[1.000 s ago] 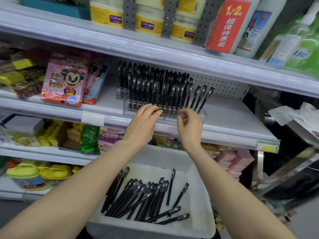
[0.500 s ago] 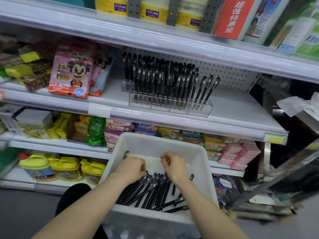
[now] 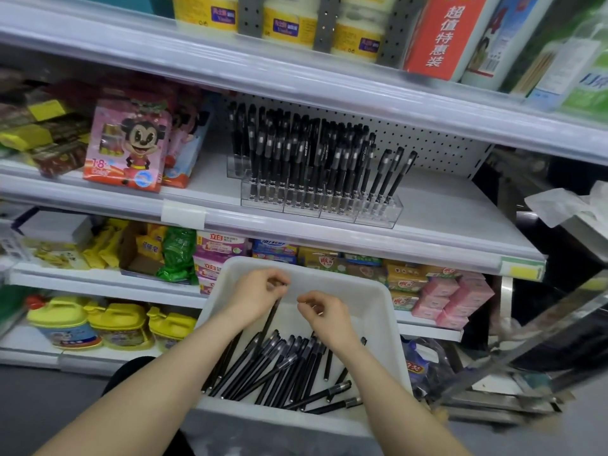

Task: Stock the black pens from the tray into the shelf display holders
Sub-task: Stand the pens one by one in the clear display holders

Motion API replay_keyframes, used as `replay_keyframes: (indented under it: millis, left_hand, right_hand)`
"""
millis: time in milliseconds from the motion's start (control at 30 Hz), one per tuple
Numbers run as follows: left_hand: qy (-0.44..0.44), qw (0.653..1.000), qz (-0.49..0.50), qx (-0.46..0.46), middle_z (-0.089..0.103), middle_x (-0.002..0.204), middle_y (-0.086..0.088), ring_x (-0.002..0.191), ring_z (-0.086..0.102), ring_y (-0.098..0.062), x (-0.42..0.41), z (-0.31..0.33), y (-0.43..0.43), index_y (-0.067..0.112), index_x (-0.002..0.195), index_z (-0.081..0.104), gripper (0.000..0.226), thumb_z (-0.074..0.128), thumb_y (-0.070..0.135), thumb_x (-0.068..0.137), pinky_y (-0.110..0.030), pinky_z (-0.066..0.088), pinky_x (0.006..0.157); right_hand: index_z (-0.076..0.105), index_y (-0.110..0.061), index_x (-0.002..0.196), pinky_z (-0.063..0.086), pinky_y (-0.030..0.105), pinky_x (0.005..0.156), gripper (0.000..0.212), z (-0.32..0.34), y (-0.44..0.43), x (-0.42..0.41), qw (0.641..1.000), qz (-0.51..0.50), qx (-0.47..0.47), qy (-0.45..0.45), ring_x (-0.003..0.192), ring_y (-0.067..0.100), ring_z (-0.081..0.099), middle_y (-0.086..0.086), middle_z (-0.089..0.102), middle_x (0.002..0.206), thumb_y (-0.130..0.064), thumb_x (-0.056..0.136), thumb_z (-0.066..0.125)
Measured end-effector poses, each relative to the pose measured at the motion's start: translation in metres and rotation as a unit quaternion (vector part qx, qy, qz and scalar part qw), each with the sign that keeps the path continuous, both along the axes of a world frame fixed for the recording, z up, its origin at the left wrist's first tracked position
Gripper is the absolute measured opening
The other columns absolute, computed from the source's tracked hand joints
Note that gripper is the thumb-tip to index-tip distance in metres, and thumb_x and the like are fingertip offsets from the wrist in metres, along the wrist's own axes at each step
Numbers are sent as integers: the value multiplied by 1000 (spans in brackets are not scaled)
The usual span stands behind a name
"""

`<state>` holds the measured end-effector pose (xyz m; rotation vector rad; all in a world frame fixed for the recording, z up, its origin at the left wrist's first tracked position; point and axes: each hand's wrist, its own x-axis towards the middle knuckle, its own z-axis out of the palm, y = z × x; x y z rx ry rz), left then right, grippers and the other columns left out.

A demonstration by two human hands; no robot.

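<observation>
A white plastic tray [image 3: 383, 299] sits low in front of me with several loose black pens [image 3: 279, 366] lying in its near half. Above the tray's far end, my left hand [image 3: 258, 296] pinches the top of one black pen [image 3: 269, 320], which hangs down toward the pile. To its right my right hand [image 3: 324, 312] has its fingers curled and pinched; a short stretch of another black pen [image 3: 327, 365] shows under its wrist. The clear display holders [image 3: 378, 216] on the middle shelf hold many upright black pens [image 3: 306, 159], with three in the right-hand section.
Pink cartoon packets [image 3: 126, 146] stand left of the holders. The shelf [image 3: 444, 218] to the holders' right is bare white. Soap packs [image 3: 220, 248] and yellow tubs [image 3: 118, 324] fill the lower shelves. A metal rack [image 3: 526, 340] stands at the right.
Both hands came down from the display holders into the tray. They then rose a little, the left lifting one pen out of the pile.
</observation>
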<state>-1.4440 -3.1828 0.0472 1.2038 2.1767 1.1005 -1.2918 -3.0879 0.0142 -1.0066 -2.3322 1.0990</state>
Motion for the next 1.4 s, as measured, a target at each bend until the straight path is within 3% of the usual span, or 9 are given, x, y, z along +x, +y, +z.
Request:
replay_keyframes:
  millis: [167, 400, 500, 633, 800, 900, 1033, 1200, 1400]
  left_hand:
    - [2, 994, 26, 106, 69, 96, 14, 88, 63, -4, -4, 41, 20, 30, 96, 68, 12, 69, 21, 88, -27, 51, 83]
    - [21, 988, 5, 151, 66, 94, 17, 84, 60, 3, 11, 63, 37, 30, 99, 67, 16, 67, 17, 90, -25, 51, 82]
    - [125, 975, -8, 185, 61, 114, 10, 100, 57, -4, 15, 73, 40, 24, 120, 63, 30, 61, 13, 93, -25, 48, 92]
    - [320, 925, -14, 206, 51, 133, 2, 125, 42, -17, 7, 90, 51, 16, 134, 55, 52, 61, -4, 87, -33, 43, 100]
    - [442, 887, 11, 131, 51, 136, -6, 127, 43, -27, -7, 94, 65, 12, 137, 52, 66, 69, -9, 77, -38, 43, 103]
    - [457, 883, 15, 107, 53, 134, -5, 126, 45, -27, -10, 91, 66, 12, 138, 51, 70, 72, -8, 74, -36, 43, 103]
    - [458, 883, 16, 97, 52, 135, -4, 127, 43, -26, -9, 91, 67, 13, 138, 51, 70, 71, -8, 74, -36, 42, 104]
    - [462, 883, 7, 88, 51, 136, -5, 128, 42, -26, -9, 90, 66, 13, 140, 49, 71, 68, -9, 74, -37, 40, 108]
    - [462, 883, 3, 88, 51, 135, -4, 126, 42, -26, -11, 89, 66, 13, 140, 48, 72, 65, -10, 74, -35, 39, 108]
  right_hand:
    - [69, -35, 100, 51, 24, 82, 10, 16, -4, -7, 997, 33, -53, 39, 88, 4, 62, -16, 71, 95, -34, 91, 65]
    - [70, -18, 97, 48, 23, 70, 9, 31, 4, -3, 995, 2, -48, 86, 72, 2, 59, -9, 67, 82, -24, 93, 65]
    - [69, -18, 103, 50, 25, 74, 13, 43, 13, 3, 995, -18, 0, 95, 80, 3, 61, -10, 67, 86, -22, 92, 65]
    - [65, -21, 109, 52, 17, 80, 16, 87, 25, 13, 986, -33, 97, 130, 88, -3, 62, -14, 66, 93, -22, 93, 65]
    - [63, -17, 112, 48, 9, 74, 18, 147, 51, 15, 967, -70, 162, 183, 85, -5, 58, -13, 64, 93, -23, 95, 62]
    - [64, -16, 111, 48, 12, 74, 18, 174, 73, 13, 954, -112, 189, 204, 83, -2, 59, -10, 65, 91, -26, 96, 61]
    - [65, -17, 104, 57, 34, 76, 15, 194, 92, 3, 945, -153, 185, 223, 81, 10, 66, -7, 68, 85, -29, 96, 59]
    - [67, -16, 102, 57, 41, 79, 14, 194, 103, -17, 949, -162, 182, 199, 81, 16, 69, 0, 71, 83, -26, 96, 60]
    - [69, -9, 106, 54, 36, 82, 22, 185, 106, -26, 955, -160, 226, 103, 84, 19, 65, 0, 69, 85, -26, 96, 59]
